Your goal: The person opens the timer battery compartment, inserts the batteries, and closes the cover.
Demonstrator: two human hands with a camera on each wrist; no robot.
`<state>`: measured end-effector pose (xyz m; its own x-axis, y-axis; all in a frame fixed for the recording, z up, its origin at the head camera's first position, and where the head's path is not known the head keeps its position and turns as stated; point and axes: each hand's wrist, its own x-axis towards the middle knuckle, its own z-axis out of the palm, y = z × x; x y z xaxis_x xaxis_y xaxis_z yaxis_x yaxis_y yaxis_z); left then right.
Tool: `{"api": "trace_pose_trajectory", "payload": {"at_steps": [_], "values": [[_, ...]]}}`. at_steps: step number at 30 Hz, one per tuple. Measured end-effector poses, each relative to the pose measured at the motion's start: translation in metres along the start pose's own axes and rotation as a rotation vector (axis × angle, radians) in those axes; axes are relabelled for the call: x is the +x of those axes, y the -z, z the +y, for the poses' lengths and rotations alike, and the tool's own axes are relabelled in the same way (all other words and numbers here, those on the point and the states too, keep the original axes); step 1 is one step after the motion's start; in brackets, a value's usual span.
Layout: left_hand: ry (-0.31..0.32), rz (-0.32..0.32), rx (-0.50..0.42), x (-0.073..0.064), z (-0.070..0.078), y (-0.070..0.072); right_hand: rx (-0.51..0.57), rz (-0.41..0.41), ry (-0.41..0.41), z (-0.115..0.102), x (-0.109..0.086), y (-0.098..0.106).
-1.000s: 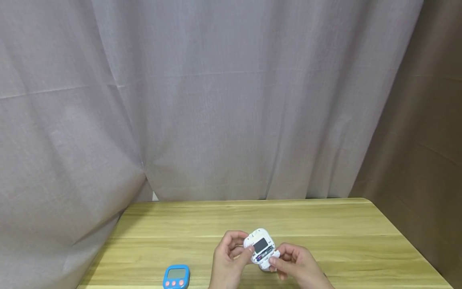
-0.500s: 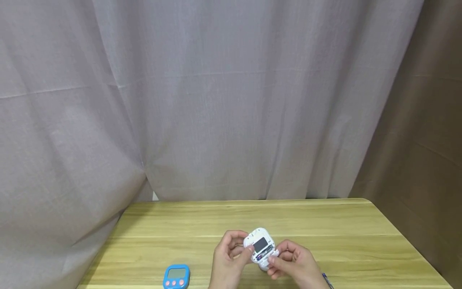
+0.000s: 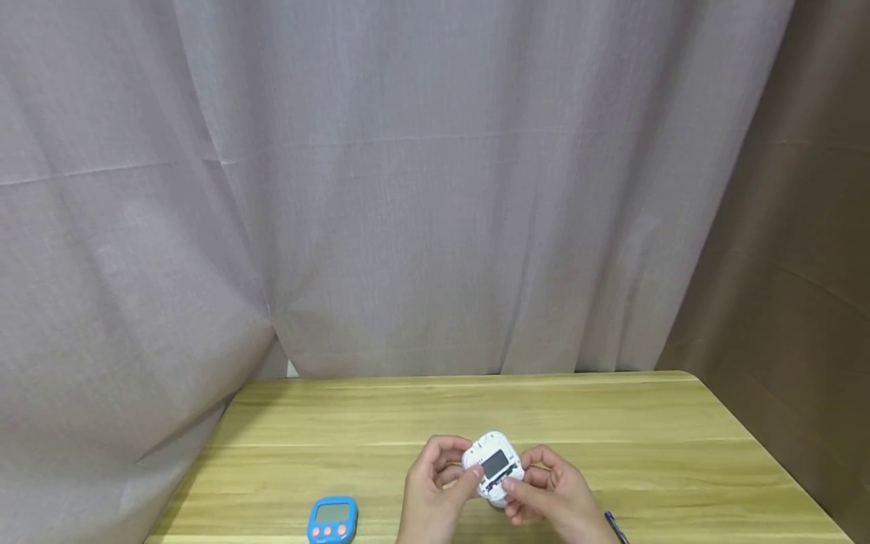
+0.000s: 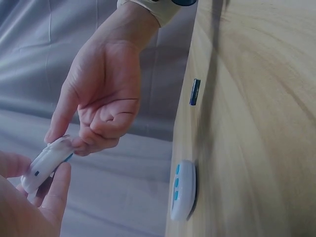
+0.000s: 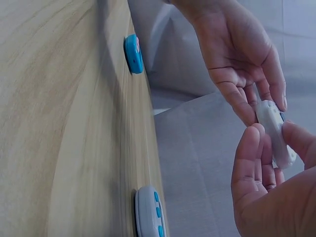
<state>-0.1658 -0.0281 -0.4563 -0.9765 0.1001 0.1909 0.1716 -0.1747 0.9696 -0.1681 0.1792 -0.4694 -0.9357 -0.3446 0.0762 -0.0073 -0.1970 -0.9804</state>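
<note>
A white digital timer [image 3: 483, 451] is held above the table with its back, bearing a dark rectangle, towards the head camera. My left hand [image 3: 438, 487] grips its left side between thumb and fingers. At the lower edge my right hand [image 3: 553, 495] pinches the white battery cover [image 3: 495, 492], its thumb on top and fingers behind. The cover lies against the timer's back, and a dark strip of the battery slot still shows above it. In the left wrist view, the timer [image 4: 45, 165] is seen edge-on between both hands.
A blue timer [image 3: 332, 520] with pink buttons lies on the wooden table [image 3: 381, 423] to the left. Another white timer [image 4: 183, 190] with blue buttons rests on it. A dark battery [image 4: 195, 92] lies nearby, also by my right wrist. Grey curtain [image 3: 435, 227] hangs behind.
The right hand has brought the battery cover up and left against the timer's back, covering part of the battery slot. The timer has shifted slightly right. More of the loose battery shows.
</note>
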Motion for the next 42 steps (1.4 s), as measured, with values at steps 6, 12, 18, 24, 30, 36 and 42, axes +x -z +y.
{"api": "trace_pose_trajectory", "payload": {"at_steps": [6, 12, 18, 24, 30, 36, 42], "values": [[0.003, -0.008, 0.006, -0.0015, -0.0012, -0.0001, 0.033, -0.034, 0.001, 0.0006, 0.0009, -0.0011], [0.004, -0.002, 0.018, -0.0025, -0.0006, -0.0003, 0.046, -0.047, -0.014, 0.0016, 0.0003, -0.0017], [0.024, -0.011, 0.029, -0.0030, 0.0015, -0.0001, 0.028, -0.042, -0.007, 0.0032, 0.0005, -0.0023], [0.016, -0.013, -0.013, -0.0032, 0.0017, -0.0009, -0.021, 0.019, -0.018, 0.0019, 0.0001, -0.0053], [-0.023, -0.045, -0.105, -0.0039, -0.0016, -0.0031, -0.045, 0.067, 0.002, 0.0012, 0.0000, -0.0072], [0.001, -0.057, -0.153, -0.0043, -0.0032, -0.0048, -0.057, 0.070, 0.056, 0.0035, -0.0017, -0.0072], [0.024, -0.046, -0.161, -0.0047, -0.0032, -0.0058, -0.067, 0.079, 0.076, 0.0052, -0.0023, -0.0077]]}}
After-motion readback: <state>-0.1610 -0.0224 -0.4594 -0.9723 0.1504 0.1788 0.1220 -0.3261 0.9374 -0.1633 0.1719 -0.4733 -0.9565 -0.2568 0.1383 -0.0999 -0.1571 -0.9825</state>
